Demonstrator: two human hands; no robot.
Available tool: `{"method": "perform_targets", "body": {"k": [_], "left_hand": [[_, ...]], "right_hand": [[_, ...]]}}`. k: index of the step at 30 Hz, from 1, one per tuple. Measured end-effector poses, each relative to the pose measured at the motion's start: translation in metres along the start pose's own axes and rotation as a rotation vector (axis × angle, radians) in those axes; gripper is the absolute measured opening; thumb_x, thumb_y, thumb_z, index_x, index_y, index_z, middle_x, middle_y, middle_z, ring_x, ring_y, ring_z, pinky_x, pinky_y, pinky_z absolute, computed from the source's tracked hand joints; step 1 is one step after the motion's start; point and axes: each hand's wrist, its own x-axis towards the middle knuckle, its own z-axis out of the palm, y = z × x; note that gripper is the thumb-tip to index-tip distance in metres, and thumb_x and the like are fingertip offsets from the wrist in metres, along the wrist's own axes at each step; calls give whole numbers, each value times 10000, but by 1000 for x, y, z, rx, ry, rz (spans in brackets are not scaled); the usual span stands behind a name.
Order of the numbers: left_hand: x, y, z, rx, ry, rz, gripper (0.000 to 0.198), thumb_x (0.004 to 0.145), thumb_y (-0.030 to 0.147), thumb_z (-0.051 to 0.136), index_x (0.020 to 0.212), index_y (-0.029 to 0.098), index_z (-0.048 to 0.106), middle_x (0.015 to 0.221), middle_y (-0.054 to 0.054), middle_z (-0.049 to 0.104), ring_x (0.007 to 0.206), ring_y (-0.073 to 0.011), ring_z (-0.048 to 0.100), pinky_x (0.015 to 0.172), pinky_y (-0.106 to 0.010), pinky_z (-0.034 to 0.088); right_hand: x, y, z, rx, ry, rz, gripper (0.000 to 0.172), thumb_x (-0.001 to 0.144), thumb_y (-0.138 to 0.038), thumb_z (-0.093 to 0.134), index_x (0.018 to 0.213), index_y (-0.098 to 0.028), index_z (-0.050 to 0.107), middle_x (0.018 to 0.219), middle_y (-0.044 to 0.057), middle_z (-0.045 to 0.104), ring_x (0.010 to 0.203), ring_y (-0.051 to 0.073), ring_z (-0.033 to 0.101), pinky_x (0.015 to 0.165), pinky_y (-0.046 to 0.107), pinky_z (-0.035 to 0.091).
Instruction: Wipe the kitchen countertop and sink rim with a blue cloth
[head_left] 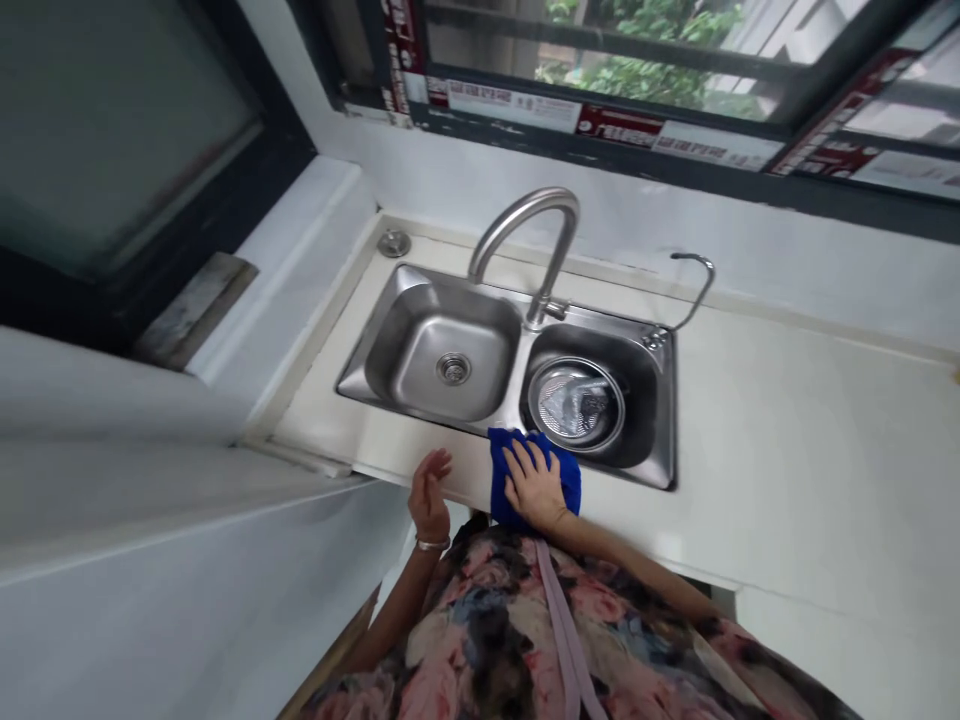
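Note:
A blue cloth (501, 480) lies on the front edge of the pale countertop, just before the sink's divider. My right hand (536, 484) rests flat on top of it with the fingers spread, pressing rather than gripping. Left of the cloth, my left hand (430, 497) is raised by the counter's edge, its fingers loosely bent and nothing in them. A bracelet (433, 545) circles that wrist. Beyond both hands is a steel double sink (511, 405). In its right basin sits a round metal strainer (541, 388) with a clear, crinkled plastic-looking item (576, 404) inside.
A tall curved faucet (555, 265) rises behind the sink's divider, and a thin spout (705, 290) stands at the right rear corner. The left basin (420, 365) shows its drain. Countertop (795, 440) extends rightward. A wall and dark-framed window (600, 140) bound the back.

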Motion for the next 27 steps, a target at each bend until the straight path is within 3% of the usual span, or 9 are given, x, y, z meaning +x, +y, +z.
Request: {"method": "perform_targets", "body": {"k": [3,6,10,14,21,27], "left_hand": [[11,15,-33,-60,142,-60,335,1067,382,495,1204,160,706,1045,-112,800,808,-187,777,684,-297,634],[14,30,-60,-15,193,-43,333,1055,382,500,1043,156,745,905,-76,792,641,-149,721,574,-254,583],[6,41,-84,-10,174,10,317,1056,315,486,992,178,764,836,-41,767,594,-131,689,538,-235,555],[-8,37,-102,11,93,5,334,1071,277,461,1015,188,778,843,-47,759,606,-130,701,550,-227,564],[-15,18,-117,0,-24,6,368,1086,270,422,1062,187,780,939,-74,747,606,-122,719,535,-210,570],[8,6,-110,118,-178,-31,432,1079,277,355,1038,192,776,904,-101,749,632,-147,711,578,-273,597]], "right_hand": [[24,-27,6,37,-37,-196,544,1013,-324,493,1548,-235,544,1637,101,480,1475,392,374,1156,611,307],[54,-57,9,102,-80,-397,542,1024,-302,473,1556,-216,535,1622,105,499,1496,394,360,1167,631,307],[99,-104,13,170,-161,-593,548,1031,-295,473,1570,-207,513,1636,116,478,1526,389,335,1194,650,295],[146,-152,18,234,-198,-730,533,1040,-255,447,1567,-209,508,1632,112,484,1544,348,324,1226,642,270],[228,-226,29,309,-238,-899,505,1040,-271,477,1539,-238,551,1613,85,514,1552,331,329,1254,640,212],[266,-274,35,300,-208,-955,480,1030,-297,515,1504,-263,586,1596,65,537,1515,325,380,1225,605,282]]}}
